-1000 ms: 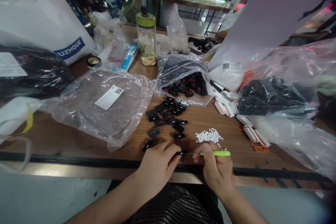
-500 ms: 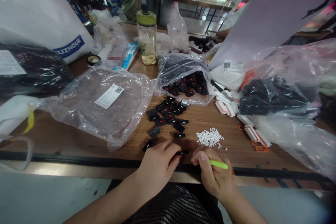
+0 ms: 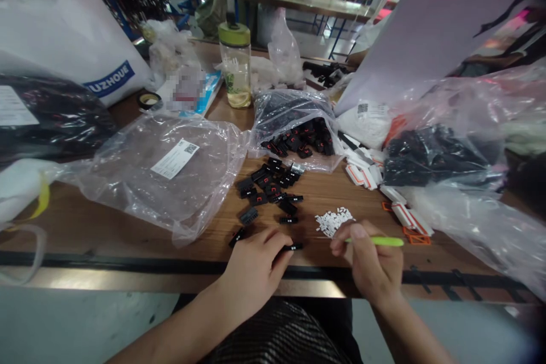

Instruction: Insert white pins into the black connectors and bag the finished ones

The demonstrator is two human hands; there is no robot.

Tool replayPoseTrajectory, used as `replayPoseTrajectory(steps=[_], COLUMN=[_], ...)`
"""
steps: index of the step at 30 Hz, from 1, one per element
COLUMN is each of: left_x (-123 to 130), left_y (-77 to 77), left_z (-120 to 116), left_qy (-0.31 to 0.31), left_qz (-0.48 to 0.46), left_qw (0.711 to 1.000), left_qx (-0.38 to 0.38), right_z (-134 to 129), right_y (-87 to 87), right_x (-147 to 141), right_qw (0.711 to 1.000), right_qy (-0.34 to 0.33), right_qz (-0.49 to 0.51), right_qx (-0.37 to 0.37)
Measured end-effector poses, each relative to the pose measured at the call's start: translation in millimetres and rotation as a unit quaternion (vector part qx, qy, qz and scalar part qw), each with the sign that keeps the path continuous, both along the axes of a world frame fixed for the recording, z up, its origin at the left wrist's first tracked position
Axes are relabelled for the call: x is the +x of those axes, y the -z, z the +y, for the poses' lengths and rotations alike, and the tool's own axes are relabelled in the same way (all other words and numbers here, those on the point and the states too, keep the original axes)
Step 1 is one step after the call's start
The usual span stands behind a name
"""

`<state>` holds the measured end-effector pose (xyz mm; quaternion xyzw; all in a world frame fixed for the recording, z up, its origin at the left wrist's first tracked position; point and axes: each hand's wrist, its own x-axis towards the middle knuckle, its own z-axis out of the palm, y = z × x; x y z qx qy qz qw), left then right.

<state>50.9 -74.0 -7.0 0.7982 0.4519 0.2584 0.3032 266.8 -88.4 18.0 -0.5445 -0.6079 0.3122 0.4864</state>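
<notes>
My left hand [image 3: 260, 261], near the table's front edge, is closed on a small black plastic connector [image 3: 292, 247], whose end sticks out past the fingertips. My right hand [image 3: 371, 259] grips a slim lime-green pen-like tool [image 3: 386, 242]; its working tip is hidden by the fingers. The fingertips of that hand are beside a pile of tiny white plugs [image 3: 330, 220] and cover its right-hand side. Loose black connectors [image 3: 273, 189], some with red parts, lie beyond my left hand.
An open clear bag of black connectors [image 3: 298, 125] lies behind the loose ones. To the left is a labelled plastic bag [image 3: 200, 176]; a green-lidded bottle [image 3: 234, 68] stands at the back. White and orange pieces [image 3: 405, 216] and more bags [image 3: 443, 153] line the right side.
My right hand has moved right and away from me with the green tool, up to the white plugs. My left hand stays in place with the connector.
</notes>
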Motion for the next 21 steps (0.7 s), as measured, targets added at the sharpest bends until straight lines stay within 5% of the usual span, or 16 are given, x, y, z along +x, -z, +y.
replayPoseTrajectory(steps=[6,21], left_x=[1,0], left_y=[-0.6,-3.3], left_z=[1,1], left_qy=[0.001,0.000], left_qz=[0.011,0.016], left_qw=[1.000,1.000], left_qx=[0.001,-0.005], right_z=[-3,-3], right_y=[2.8,12.6], right_x=[-11,-20], right_qw=[0.997,0.996], right_qy=[-0.040,-0.031], right_qz=[0.006,0.007], right_qx=[-0.071,-0.080])
